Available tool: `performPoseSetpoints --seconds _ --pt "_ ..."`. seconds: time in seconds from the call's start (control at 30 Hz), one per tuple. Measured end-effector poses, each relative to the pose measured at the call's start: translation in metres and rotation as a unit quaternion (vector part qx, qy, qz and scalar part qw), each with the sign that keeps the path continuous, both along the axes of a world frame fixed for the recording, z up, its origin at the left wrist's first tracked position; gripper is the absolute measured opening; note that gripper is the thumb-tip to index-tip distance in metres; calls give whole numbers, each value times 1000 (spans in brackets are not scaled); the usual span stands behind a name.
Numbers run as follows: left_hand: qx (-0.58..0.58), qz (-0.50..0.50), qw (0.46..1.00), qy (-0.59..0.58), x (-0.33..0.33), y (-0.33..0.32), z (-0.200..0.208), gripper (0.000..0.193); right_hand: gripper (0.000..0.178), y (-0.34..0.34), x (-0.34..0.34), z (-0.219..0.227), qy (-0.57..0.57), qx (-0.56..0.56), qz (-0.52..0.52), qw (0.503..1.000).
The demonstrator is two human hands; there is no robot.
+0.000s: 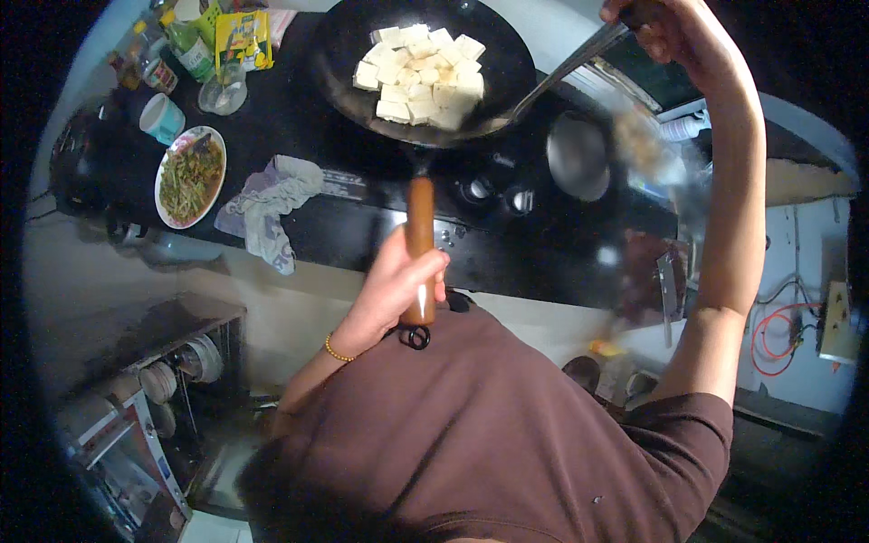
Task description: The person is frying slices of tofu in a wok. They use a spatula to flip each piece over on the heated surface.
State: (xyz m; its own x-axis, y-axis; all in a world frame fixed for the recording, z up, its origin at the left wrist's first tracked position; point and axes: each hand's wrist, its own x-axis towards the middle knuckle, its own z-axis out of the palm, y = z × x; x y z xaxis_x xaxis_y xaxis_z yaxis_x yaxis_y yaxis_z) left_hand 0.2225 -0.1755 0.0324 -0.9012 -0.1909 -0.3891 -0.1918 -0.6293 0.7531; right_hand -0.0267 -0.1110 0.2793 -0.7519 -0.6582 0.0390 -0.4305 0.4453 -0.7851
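My left hand (398, 290) is wrapped round the brown wooden handle (421, 217) of a dark wok (339, 90). Pale white tofu pieces (421, 77) are heaped in the middle of the wok, some cut as flat squares and some smaller. Raised at the upper right, my right hand (665, 36) grips the end of a long metal spatula (579, 59). The spatula slants down to the left, and its working end lies inside the wok's near right side, beside the tofu. Part of that end is hard to make out.
Left of the wok are an oval plate of shredded food (190, 176), a crumpled cloth (276, 208), a blue-white cup (162, 118), a clear bowl (223, 89), bottles (188, 45) and a yellow packet (243, 38). To the right are stove knobs (520, 200), a round metal lid (579, 156) and a knife (668, 290).
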Motion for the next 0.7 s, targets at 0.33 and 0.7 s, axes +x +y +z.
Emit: performPoseSetpoints --seconds 0.33,0.7 --pt "-7 13 1000 -10 1 1 3 21 36 -10 -37 -45 -232 -81 6 969" --pt "-2 12 1000 -9 0 2 2 19 34 -3 -5 -71 -220 -153 -5 963"
